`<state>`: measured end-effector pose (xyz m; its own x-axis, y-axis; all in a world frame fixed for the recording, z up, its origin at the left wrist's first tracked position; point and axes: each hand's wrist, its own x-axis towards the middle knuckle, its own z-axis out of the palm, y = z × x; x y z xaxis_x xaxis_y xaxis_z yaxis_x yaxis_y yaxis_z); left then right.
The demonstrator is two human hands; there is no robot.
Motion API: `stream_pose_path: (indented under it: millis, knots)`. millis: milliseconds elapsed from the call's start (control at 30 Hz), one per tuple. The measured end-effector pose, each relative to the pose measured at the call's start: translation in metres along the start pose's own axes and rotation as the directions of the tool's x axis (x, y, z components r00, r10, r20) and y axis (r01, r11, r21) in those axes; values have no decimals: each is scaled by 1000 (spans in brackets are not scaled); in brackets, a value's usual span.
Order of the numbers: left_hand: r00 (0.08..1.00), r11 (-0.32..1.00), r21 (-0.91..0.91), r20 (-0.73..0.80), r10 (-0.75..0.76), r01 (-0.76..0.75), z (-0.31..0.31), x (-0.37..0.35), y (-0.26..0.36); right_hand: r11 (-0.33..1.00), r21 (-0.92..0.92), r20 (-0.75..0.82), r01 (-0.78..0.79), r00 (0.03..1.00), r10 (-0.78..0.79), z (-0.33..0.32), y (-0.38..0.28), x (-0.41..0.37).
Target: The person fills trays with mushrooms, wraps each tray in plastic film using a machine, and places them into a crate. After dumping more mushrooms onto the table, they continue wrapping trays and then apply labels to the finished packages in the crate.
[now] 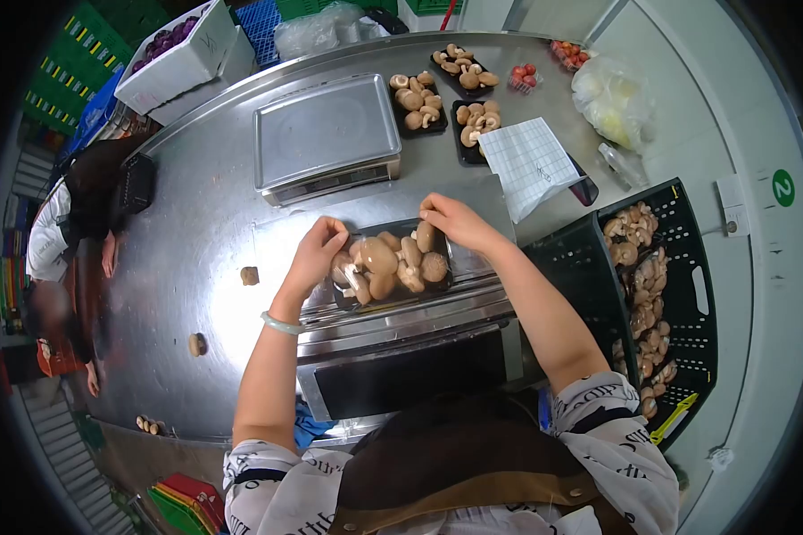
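A black tray of brown mushrooms [381, 259], with clear film over it, lies in front of me on the wrapping machine [410, 364]. At the tray's far left corner, my left hand [319, 252] pinches the film between thumb and fingers. My right hand [455, 221] has its fingers closed on the film at the far right corner. Just beyond the hands stands a metal scale [327, 129] with a bare top plate. Whether the film is sealed beneath the tray is hidden.
Mushroom trays [417, 102] and a paper sheet [531, 165] lie beyond. A dark crate [700, 294] of mushrooms stands right. Loose mushrooms [197, 344] dot the steel table [174, 259] at left. A co-worker [58, 223] is at the left edge.
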<state>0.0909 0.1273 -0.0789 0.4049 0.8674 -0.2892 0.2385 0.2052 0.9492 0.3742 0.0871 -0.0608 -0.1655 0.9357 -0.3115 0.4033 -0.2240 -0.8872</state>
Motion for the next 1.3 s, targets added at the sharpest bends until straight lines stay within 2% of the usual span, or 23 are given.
stream_pose_path:
  millis: [67,100,133,167,233,300,333,433,467,500,567,600,633,733,767,833,900,933,1000,1067,1100,1167,1300]
  knots:
    - [986,991,-55,115,-118,125,0,-19,8,982,188,116,-3,993,-19,2,13,-13]
    - [969,979,-77,176,-175,190,1,-32,11,991,136,131,-5,991,-13,4,18,-24]
    - [947,962,17,169,-273,274,1,-44,10,997,81,145,-5,989,-7,6,22,-35]
    - [973,973,127,101,-206,193,5,-52,4,1000,23,156,-2,988,-2,9,24,-45]
    - [1000,950,313,-27,1,8,11,-66,-6,991,-8,-40,133,990,-133,22,33,-63]
    - [992,932,361,-95,79,-39,21,-80,2,959,-102,-221,266,934,-282,33,26,-79]
    - [984,919,388,-126,123,-65,25,-86,10,979,-43,-219,197,955,-202,36,21,-87]
    - [935,907,359,-189,300,-218,31,-115,47,983,-86,-322,160,929,-180,33,-16,-115]
    - [937,924,313,-198,287,-217,31,-128,63,973,-40,-387,228,894,-225,33,-36,-128]
    - [933,930,304,-225,282,-208,32,-141,70,969,-55,-376,242,893,-245,32,-48,-140]
    - [967,971,218,-210,145,-98,34,-172,81,957,-80,-358,280,888,-290,31,-62,-162]
    - [968,967,242,-211,133,-80,35,-187,81,967,-49,-324,251,912,-253,34,-64,-176]
    - [986,984,178,-163,23,7,38,-203,86,972,-30,-296,232,927,-231,37,-62,-189]
    - [987,984,133,-127,-98,115,52,-230,52,986,49,-204,162,968,-149,52,-39,-220]
    - [981,980,127,-137,-134,152,59,-231,32,994,60,-165,93,983,-82,58,-29,-224]
    - [981,943,306,-175,-80,131,70,-225,-4,966,116,-79,-231,967,241,73,-11,-226]
    - [984,933,336,-158,-81,131,79,-212,-37,997,65,-258,-35,965,51,101,54,-213]
    - [986,907,408,-160,-44,106,84,-208,-52,998,56,-324,-9,946,27,113,84,-206]
    - [985,811,582,-168,47,60,91,-205,-72,991,32,-341,-133,930,136,112,90,-205]
    - [951,856,516,-275,144,20,96,-213,-81,957,92,-354,-274,889,289,113,90,-213]
    - [927,889,458,-340,157,17,98,-218,-80,960,123,-376,-251,884,279,115,94,-219]
    - [913,951,296,-406,41,89,98,-233,-88,964,175,-419,-200,871,256,119,104,-230]
    - [876,986,162,-470,105,-31,106,-244,-102,959,283,-506,-22,846,168,135,111,-231]
